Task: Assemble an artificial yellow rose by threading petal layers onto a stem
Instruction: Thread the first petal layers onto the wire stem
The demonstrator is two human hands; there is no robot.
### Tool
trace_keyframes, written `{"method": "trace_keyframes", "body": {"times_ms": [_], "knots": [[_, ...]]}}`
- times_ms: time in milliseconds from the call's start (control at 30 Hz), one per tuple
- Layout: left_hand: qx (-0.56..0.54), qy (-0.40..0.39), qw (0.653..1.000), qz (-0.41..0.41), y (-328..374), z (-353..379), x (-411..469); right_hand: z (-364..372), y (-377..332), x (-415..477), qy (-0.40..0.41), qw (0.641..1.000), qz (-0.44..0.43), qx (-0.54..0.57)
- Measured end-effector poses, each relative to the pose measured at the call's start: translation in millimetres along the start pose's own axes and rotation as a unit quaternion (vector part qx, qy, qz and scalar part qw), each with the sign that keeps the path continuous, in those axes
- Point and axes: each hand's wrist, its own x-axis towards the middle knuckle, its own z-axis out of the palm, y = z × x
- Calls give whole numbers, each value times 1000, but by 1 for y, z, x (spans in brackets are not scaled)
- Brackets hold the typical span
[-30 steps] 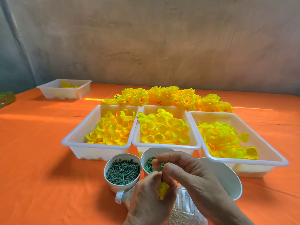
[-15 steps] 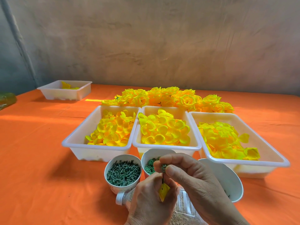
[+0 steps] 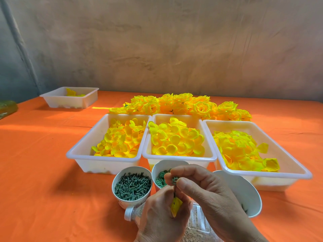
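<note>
A: What shows of the body?
B: Two hands, nothing more. Left hand (image 3: 157, 219), right hand (image 3: 211, 198). Both bare, and the bottom edge cuts them at the wrists.
A: Clothing?
B: Can't tell. The wrists are bare as far as the picture goes.
A: Surface detail?
B: Right: creased knuckles, fine wrinkles and faint tendon lines across the back. Left: skin folds near the wrist, back partly in shadow. Nails too small to judge.
</note>
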Motion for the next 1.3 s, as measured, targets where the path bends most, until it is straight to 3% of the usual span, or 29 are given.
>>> {"method": "trace_keyframes", "body": {"times_ms": [500,800,1033,1300], "knots": [[-22,-26,999,-29,3,-3,-1,-3,1,1,-9,999,21,-45],[-27,-22,998,-51,7,-7,0,-13,14,-4,4,975,32,-219],[-26,-42,995,-88,5,-8,0,-13,18,-5,10,965,-3,-263],[-27,-59,992,-108,3,-8,-1,-13,18,-6,-6,970,22,-243]]}}
